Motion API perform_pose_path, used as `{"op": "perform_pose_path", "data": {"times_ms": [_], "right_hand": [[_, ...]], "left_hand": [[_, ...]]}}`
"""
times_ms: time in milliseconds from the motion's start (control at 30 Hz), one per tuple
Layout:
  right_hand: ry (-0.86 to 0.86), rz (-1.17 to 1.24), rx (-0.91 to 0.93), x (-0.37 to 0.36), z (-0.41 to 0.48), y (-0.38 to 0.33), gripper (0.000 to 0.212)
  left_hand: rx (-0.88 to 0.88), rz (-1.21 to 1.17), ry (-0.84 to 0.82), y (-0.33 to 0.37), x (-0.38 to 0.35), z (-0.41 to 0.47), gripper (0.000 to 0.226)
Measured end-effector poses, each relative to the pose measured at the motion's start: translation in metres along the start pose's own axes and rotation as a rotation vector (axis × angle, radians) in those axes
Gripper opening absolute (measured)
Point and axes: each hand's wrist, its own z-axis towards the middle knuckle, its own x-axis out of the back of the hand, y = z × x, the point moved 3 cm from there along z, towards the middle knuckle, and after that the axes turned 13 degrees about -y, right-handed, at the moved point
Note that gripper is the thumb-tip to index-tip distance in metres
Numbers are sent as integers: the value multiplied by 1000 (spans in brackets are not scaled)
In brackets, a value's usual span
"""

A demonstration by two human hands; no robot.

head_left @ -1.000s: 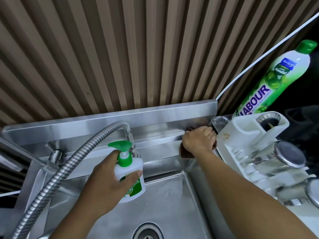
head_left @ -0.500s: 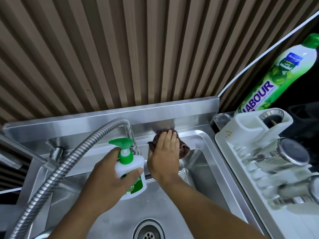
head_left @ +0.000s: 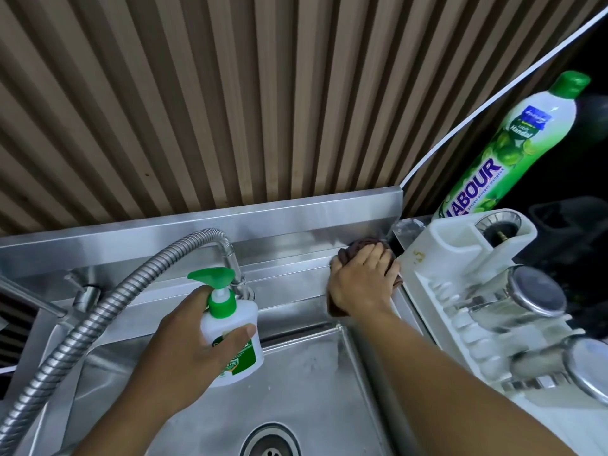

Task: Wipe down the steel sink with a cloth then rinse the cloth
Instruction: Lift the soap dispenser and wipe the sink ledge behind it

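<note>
Midway, seemingly: wiping the steel sink [head_left: 289, 281] at its back right corner.
Presses the brown cloth [head_left: 360, 244] onto the ledge under the right hand [head_left: 362, 283], fingers straight and together, just beside the white dish rack [head_left: 437, 245]; holds the soap pump bottle [head_left: 230, 327] in the left hand [head_left: 177, 357], fingers curled round it. Leaves basin and rinse apparently undone.

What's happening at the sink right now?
The right hand presses a brown cloth onto the back ledge of the steel sink, in the right corner beside the white dish rack. The left hand holds a green-pump soap bottle over the basin. Wiping is under way; rinsing is not yet done.
</note>
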Motion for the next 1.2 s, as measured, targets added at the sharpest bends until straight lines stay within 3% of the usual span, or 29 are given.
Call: {"op": "perform_pose_path", "data": {"times_ms": [100,167,300,467,533,667,733,800,867,967,1100,1200], "right_hand": [[-85,94,-117,20,21,-7,80],[-44,114,-112,15,24,-6,81],[166,124,62,-14,-5,-21,79],[149,78,236,-47,-48,-81,76],[171,38,350,-57,-58,-88,72],[102,24,850,-67,-74,-67,64],[68,15,918,-64,-70,-46,63],[143,39,736,-52,-56,-23,60],[246,44,435,-38,-42,-2,65],[120,16,140,-23,-18,4,80],[-38,175,-71,10,16,-5,81],[-10,222,-114,12,23,-9,80]], "left_hand": [[3,-5,-6,-1,2,0,35],[3,-1,-15,-2,2,0,36],[-2,8,-11,-3,4,0,38],[-6,10,-10,-3,3,-1,38],[-8,16,-6,-1,3,-3,38],[-10,27,1,0,2,-4,37],[-13,27,-4,-1,2,-3,36],[-9,27,-14,-2,2,-3,35],[-12,29,-14,-3,2,-1,35],[-9,19,-5,-4,2,-2,35],[-1,3,-14,-5,2,-3,37],[-16,-5,-23,-5,2,-2,36]]}}
